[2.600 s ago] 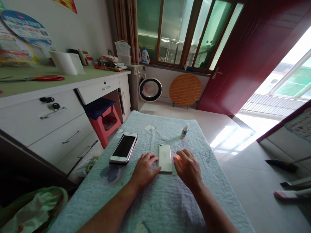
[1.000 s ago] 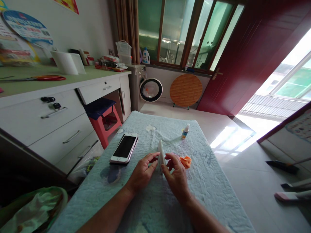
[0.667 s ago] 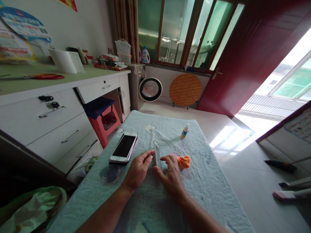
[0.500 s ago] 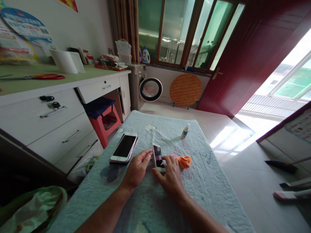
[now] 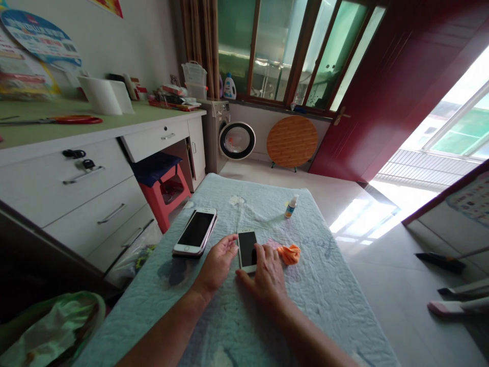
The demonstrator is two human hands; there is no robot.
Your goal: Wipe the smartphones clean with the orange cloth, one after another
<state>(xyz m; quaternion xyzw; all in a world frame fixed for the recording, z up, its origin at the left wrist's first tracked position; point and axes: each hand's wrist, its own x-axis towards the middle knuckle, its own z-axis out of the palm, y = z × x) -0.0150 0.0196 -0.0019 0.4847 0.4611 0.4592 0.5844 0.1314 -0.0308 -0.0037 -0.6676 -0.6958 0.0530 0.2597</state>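
A small white smartphone (image 5: 248,248) with a dark screen lies face up on the quilted cloth, between my two hands. My right hand (image 5: 269,275) is closed over its lower right side, the fingers along the right edge and the thumb by the bottom edge. Close to the phone's left edge is my left hand (image 5: 216,265), its fingers loosely bent and nothing visible in them. A larger white phone (image 5: 196,231), screen dark, rests on a dark flat thing farther left. An orange cloth (image 5: 290,254) sits crumpled just right of my right hand.
Light blue quilted cloth (image 5: 305,300) covers the table. A small spray bottle (image 5: 291,207) stands toward its far right. Left are a red stool (image 5: 162,196), a white desk (image 5: 76,188) with drawers, and a waste bin (image 5: 100,306). A broom (image 5: 439,262) lies right.
The small phone has gone from tilted on its left edge to lying flat. My right hand has lowered with it and shifted slightly left; my left hand has barely moved.
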